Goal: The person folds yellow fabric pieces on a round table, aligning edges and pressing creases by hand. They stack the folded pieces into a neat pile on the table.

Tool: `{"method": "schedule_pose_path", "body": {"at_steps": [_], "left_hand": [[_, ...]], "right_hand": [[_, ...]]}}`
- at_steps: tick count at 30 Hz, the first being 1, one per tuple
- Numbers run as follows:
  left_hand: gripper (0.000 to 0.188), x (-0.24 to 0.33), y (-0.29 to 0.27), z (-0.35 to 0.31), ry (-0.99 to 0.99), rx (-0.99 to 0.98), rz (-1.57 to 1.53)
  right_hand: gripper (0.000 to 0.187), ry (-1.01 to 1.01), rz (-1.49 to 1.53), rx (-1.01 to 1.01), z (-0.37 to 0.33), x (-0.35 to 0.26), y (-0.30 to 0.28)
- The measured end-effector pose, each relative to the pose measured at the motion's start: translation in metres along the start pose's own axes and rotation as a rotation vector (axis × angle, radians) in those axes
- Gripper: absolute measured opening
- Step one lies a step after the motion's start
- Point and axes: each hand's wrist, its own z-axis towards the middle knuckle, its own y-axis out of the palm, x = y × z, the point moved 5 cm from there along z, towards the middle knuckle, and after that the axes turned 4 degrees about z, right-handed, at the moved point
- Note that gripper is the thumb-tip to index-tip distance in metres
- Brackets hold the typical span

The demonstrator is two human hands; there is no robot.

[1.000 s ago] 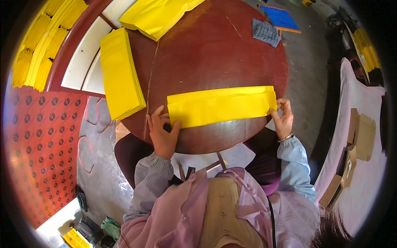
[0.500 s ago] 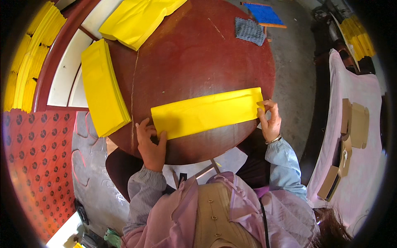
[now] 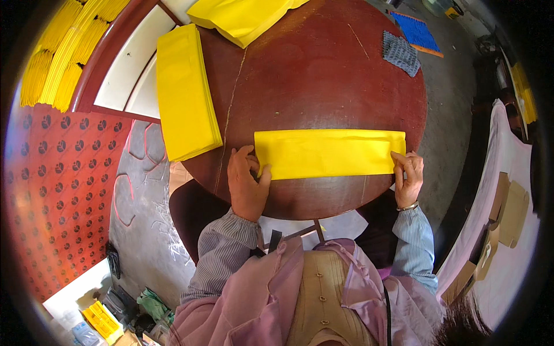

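Observation:
A long folded sheet of yellow paper (image 3: 329, 153) lies across the near part of the dark red round table (image 3: 311, 92). At its left end, my left hand (image 3: 249, 181) has thumb and fingers closed on the edge, the thumb at the lower corner. My right hand (image 3: 408, 176) pinches the right end between thumb and fingers. To the left lies a thick stack of folded yellow paper (image 3: 187, 95), tilted a little. Beyond it, wider yellow sheets (image 3: 242, 20) lie at the table's far edge.
A grey textured cloth (image 3: 401, 53) lies at the table's far right, with a blue board edged in orange (image 3: 416, 32) beyond. More yellow stacks (image 3: 63, 49) stand at the upper left. Opened cardboard boxes (image 3: 511, 213) rest on a pale pink covering (image 3: 508, 161) at the right.
The view has shifted, so the table and stacks appear farther right. The folded sheet has turned from a slant to nearly level, both hands staying at its ends.

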Motion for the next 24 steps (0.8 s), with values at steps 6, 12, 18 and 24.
{"method": "schedule_pose_path", "body": {"at_steps": [6,12,18,24], "left_hand": [[0.052,0.001,0.0,0.003,0.069,-0.018,0.012],[0.056,0.043,0.006,0.01,0.458,0.076,0.218],[0.061,0.064,0.059,0.012,0.297,-0.231,0.023],[0.075,0.063,0.07,0.008,0.235,-0.212,0.365]], "right_hand": [[0.026,0.005,-0.034,-0.002,0.001,-0.001,0.002],[0.029,-0.026,-0.029,0.022,0.002,-0.003,0.003],[0.027,-0.077,-0.1,0.042,0.004,-0.007,0.004],[0.023,-0.042,-0.119,0.078,0.004,-0.002,0.007]]}}
